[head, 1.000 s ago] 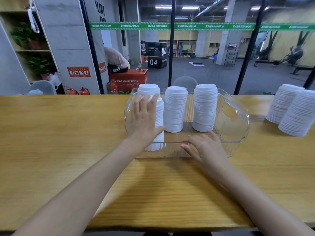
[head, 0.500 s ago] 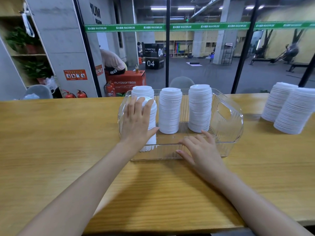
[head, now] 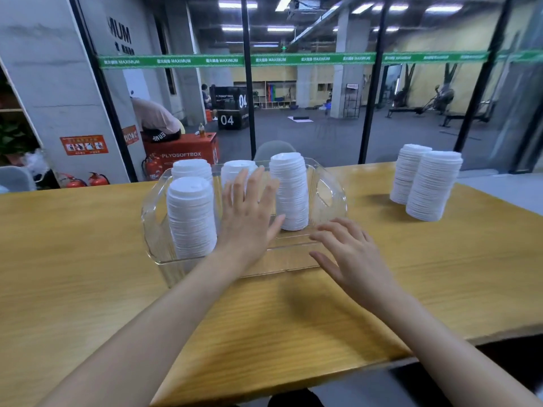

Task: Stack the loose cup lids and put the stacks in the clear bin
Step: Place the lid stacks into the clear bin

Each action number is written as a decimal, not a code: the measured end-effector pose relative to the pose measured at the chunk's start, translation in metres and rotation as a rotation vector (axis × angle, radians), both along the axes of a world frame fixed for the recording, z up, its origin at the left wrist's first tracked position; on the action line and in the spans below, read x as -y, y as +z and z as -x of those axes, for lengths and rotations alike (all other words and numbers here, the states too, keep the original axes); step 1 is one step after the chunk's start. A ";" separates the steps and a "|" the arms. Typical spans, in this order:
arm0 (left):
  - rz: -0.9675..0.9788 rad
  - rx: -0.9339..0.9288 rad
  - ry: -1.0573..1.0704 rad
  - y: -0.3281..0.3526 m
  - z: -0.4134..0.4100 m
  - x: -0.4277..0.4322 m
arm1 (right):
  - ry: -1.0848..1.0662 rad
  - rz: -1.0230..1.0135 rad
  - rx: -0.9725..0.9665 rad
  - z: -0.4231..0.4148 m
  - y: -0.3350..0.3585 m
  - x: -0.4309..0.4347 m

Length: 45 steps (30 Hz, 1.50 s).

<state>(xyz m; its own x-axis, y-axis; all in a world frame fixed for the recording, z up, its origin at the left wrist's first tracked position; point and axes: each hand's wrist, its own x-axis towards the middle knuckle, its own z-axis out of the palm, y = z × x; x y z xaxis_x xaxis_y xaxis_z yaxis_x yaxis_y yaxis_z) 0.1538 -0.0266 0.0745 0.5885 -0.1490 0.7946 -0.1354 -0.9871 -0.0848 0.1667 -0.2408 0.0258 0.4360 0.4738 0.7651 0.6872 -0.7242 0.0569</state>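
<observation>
A gym: plyo boxes (head: pixel 232 111), exercise machines (head: pixel 440 101) and open floor behind glass partitions.

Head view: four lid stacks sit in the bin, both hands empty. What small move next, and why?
Probably reach the right hand to the nearer of the two stacks standing on the table right of the clear bin. Both hands are open, that hand is closer, and the bin's front-right floor looks bare.
</observation>
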 end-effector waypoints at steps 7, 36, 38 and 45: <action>0.035 0.008 -0.187 -0.003 -0.020 0.095 | -0.126 -0.051 -0.076 -0.002 0.005 0.086; 0.660 -0.350 -0.423 -0.083 -0.194 0.257 | -0.571 -0.644 -0.735 -0.193 -0.014 0.204; 0.680 -0.366 -0.422 -0.083 -0.195 0.257 | -0.577 -0.673 -0.714 -0.201 -0.014 0.199; 0.753 -0.415 -0.429 -0.081 -0.191 0.256 | -0.655 -0.693 -0.653 -0.216 -0.019 0.183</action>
